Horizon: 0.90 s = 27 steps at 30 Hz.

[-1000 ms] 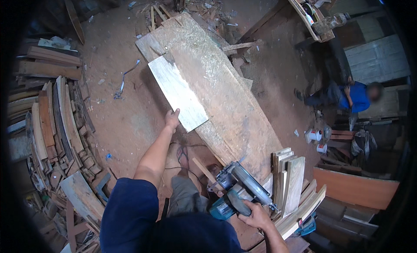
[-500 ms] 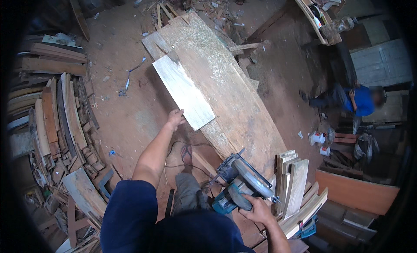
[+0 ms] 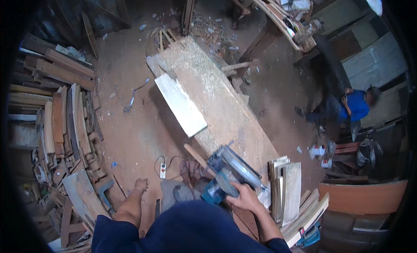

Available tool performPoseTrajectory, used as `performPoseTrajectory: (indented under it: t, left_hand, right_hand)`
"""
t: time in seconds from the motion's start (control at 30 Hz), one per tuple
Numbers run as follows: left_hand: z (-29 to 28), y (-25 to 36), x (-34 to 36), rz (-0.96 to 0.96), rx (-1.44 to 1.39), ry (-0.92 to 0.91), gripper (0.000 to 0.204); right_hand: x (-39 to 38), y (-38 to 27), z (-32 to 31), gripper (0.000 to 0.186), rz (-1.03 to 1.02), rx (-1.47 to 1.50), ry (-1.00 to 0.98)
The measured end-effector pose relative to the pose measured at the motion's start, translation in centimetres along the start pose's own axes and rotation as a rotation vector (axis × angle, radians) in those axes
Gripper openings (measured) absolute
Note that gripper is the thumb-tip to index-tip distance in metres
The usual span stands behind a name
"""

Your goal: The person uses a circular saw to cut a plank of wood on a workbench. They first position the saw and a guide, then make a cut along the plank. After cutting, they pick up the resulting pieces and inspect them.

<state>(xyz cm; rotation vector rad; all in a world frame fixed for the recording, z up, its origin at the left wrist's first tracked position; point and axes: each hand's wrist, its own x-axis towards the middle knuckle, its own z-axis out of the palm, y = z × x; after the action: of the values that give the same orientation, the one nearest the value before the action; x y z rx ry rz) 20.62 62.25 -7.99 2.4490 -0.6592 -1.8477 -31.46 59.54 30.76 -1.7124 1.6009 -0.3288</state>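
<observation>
My right hand (image 3: 245, 197) is closed round the handle of a teal circular saw (image 3: 220, 187). Its base and silver blade guard rest over the near end of a long wooden workbench (image 3: 243, 118). My left hand (image 3: 141, 184) hangs low over the floor at the left, away from the bench, fingers loosely bent and slightly apart, with nothing seen in it. A short pale board (image 3: 181, 106) lies along the bench's left edge, overhanging it a little, beyond the reach of either hand. Sawdust covers the far part of the bench top.
Upright plank offcuts (image 3: 292, 192) stand right of the saw, near another teal power tool (image 3: 309, 236). A white power strip (image 3: 163, 171) with a cord lies by my feet. Stacked planks (image 3: 58, 122) line the left. A person in blue (image 3: 356, 106) is at the right.
My left hand has let go of the pale board and moved down and left toward my side. My right hand keeps hold of the saw. The view has shifted a little.
</observation>
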Motion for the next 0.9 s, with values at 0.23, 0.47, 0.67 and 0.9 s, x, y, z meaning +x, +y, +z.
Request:
performPoseTrajectory:
  t: [0.23, 0.47, 0.67, 0.9]
  left_hand:
    - [2.3, -5.2, -5.4, -0.125, -0.235, 0.093, 0.025]
    - [1.9, 10.4, -6.0, 0.22, -0.181, 0.06, 0.033]
    - [-9.7, 32.6, -7.6, 0.62, 0.095, 0.349, 0.08]
    - [-12.8, 52.1, -26.9, 1.076, -0.261, 0.353, 0.098]
  right_hand:
    - [1.1, -0.1, -1.0, 0.062, 0.052, 0.123, -0.168]
    - [1.4, -0.5, -1.6, 0.062, 0.054, 0.105, -0.184]
    - [2.7, -1.1, -0.7, 0.062, 0.128, 0.104, -0.244]
    - [4.2, -1.5, 0.1, 0.061, 0.165, 0.12, -0.169]
